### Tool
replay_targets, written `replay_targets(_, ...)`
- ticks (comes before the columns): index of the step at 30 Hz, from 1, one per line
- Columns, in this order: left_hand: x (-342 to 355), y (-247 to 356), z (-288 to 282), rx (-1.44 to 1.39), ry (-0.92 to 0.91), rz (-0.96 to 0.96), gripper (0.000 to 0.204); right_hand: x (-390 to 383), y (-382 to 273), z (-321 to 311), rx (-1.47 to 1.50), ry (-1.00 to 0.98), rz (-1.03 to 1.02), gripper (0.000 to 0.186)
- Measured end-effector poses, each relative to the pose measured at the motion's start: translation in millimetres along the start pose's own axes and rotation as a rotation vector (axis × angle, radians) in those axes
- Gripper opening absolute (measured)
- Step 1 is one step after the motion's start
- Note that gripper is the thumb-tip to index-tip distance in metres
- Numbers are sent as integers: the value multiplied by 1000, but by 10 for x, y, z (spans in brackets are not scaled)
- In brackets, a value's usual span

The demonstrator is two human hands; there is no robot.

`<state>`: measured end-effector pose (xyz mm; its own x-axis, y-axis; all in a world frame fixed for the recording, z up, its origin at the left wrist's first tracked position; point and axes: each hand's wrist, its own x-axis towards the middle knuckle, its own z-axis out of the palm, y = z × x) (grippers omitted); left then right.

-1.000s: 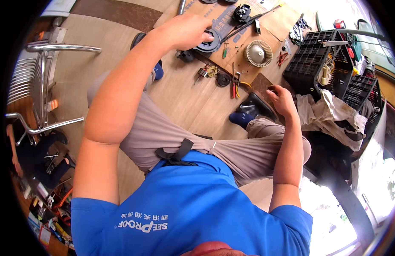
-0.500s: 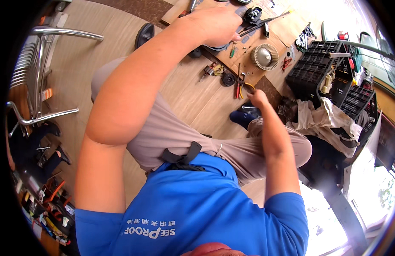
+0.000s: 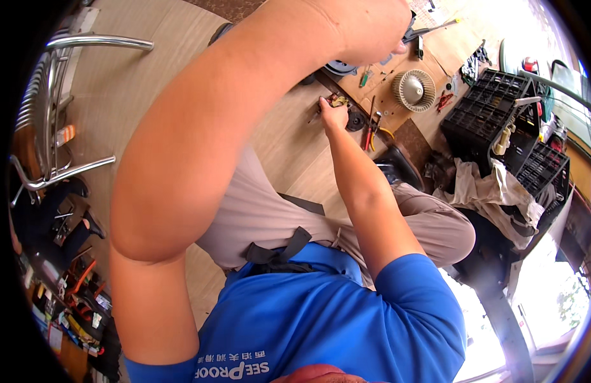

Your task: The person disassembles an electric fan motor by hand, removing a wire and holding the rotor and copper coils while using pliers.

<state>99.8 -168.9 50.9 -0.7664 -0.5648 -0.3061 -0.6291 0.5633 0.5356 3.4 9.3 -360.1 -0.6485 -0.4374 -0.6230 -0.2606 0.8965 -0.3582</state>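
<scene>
My right hand [image 3: 334, 117] reaches down to the floor at the cardboard's near edge, its fingers closed around a small motor armature that they mostly cover. A brass-coloured part [image 3: 339, 100] shows just beyond the fingertips. Close by on the right lies a round black disc [image 3: 355, 121]. Red-handled and yellow-handled pliers [image 3: 372, 134] rest past it. My left hand [image 3: 378, 32] is up over the cardboard near dark parts at the top; its fingers are mostly hidden behind the hand and wrist. The raised left forearm covers much of the middle.
On the cardboard [image 3: 439, 54] sit a round blower wheel [image 3: 414, 90] and a green-handled screwdriver [image 3: 364, 77]. Black plastic crates [image 3: 484, 105] and a beige cloth [image 3: 480, 185] stand at the right. A metal-framed chair [image 3: 101, 43] is at the left, with tools below it.
My right hand has moved left from the pliers to the armature and closed on it. My left hand has shifted right and upward. The view has moved slightly.
</scene>
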Motion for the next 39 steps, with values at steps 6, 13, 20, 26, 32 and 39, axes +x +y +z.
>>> replay_targets(6,3,-37,23,-7,-12,41,29,148,-34,-3,51,-24,8,51)
replay_targets(13,62,-165,224,27,163,-14,31,-172,12,-609,738,-523,-52,25)
replay_targets(20,152,-194,562,84,98,8,30,-872,-345,-2186,1138,-1089,-296,30)
replay_targets(26,195,153,883,-251,127,89,29,-1261,-407,-3204,1142,-1165,-557,50)
replay_targets(32,79,500,1156,-862,-44,58,28,-1194,-373,-3176,1259,-971,-681,52)
replay_targets(39,139,421,1310,-1027,-174,77,34,-1180,-294,-3251,1216,-952,-677,52)
